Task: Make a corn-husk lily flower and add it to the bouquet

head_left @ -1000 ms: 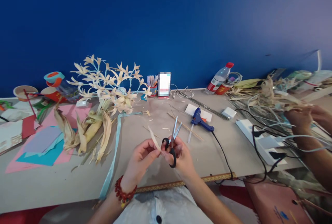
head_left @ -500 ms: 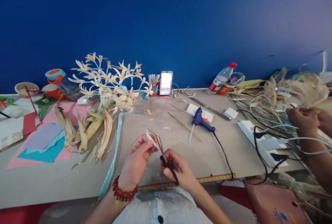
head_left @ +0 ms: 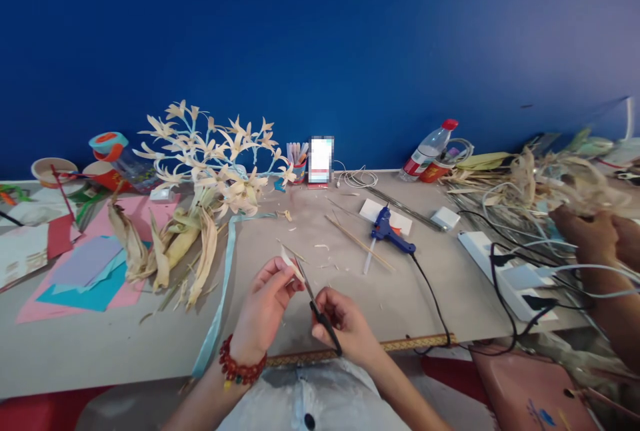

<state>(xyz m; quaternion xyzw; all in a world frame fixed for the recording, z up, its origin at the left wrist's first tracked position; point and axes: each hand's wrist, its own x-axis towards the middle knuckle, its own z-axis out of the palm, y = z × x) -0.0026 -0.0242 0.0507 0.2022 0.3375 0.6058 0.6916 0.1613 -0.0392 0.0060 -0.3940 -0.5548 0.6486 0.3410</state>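
My left hand (head_left: 264, 308), with a red bead bracelet on the wrist, pinches a small pale strip of corn husk (head_left: 291, 265) between thumb and fingers. My right hand (head_left: 345, 324) grips black-handled scissors (head_left: 315, 308); their blades point up and left and meet the husk strip. Both hands hover over the near edge of the grey table (head_left: 390, 298).
Corn husks (head_left: 165, 251) and a husk flower branch (head_left: 210, 158) lie at left beside coloured paper (head_left: 85, 271). A blue glue gun (head_left: 390, 231) with black cord, sticks, a bottle (head_left: 425, 148) and a power strip (head_left: 500, 264) sit ahead. Another person's hands (head_left: 590, 231) work husks at right.
The scissors swung from pointing upward down to the left and onto the husk strip; my hands lowered slightly. The other person's hands shifted with their husk bundle.
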